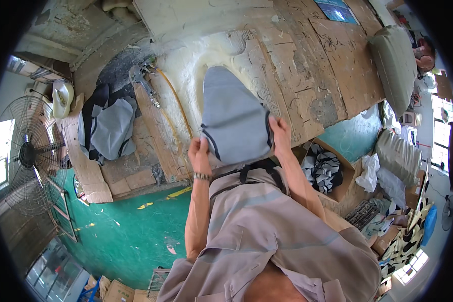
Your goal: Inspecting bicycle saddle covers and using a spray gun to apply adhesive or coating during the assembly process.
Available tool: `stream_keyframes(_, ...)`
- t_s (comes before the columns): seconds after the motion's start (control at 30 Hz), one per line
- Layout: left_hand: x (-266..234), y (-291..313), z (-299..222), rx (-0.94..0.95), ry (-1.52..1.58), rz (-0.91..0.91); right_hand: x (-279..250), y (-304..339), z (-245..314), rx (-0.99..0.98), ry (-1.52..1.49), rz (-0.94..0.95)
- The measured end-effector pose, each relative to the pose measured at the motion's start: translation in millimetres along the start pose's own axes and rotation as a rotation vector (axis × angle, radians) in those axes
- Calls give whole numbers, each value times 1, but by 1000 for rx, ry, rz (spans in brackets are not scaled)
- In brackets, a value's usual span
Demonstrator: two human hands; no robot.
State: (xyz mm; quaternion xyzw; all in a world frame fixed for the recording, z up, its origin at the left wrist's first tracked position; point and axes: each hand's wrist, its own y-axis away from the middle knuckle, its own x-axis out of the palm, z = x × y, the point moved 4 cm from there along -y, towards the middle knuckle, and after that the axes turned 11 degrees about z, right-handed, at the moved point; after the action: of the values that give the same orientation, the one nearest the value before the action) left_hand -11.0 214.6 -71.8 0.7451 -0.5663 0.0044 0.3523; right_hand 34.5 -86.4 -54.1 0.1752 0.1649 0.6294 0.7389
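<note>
At the far left a standing fan [27, 153] faces the green floor [131, 236], and beside it a heap of grey and black fabric pieces [105, 126] lies on the worn, glue-crusted worktable [307, 65]. In the middle, the left hand [200, 153] pinches the lower left corner of a grey fabric panel with dark piping [234, 118], while the right hand [280, 133] grips its right edge, fingers closed over the cloth, so the panel lies spread over the table's near edge. Further right, an open cardboard box [345, 176] holds striped fabric [321, 171].
</note>
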Motion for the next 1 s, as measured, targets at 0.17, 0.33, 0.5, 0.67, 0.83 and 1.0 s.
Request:
stream_keyframes(0.17,-2,-46,-1,29,-281,-176,28,-37,30,48,144,-44)
stream_keyframes(0.33,0,-45,-5,56,-649,-269,30,-26,45,-123,636,-223)
stream_keyframes(0.5,10,-31,-9,51,-830,-381,74,15,105,-731,958,-37)
stream_keyframes(0.67,-7,-32,-22,103,-626,-370,155,7,101,-760,1311,406)
stream_keyframes(0.83,-153,-64,-100,442,-838,-1038,170,-16,99,-798,1370,370)
stream_keyframes(1.0,-298,-43,-204,360,-892,-1721,175,-12,95,-813,1358,362)
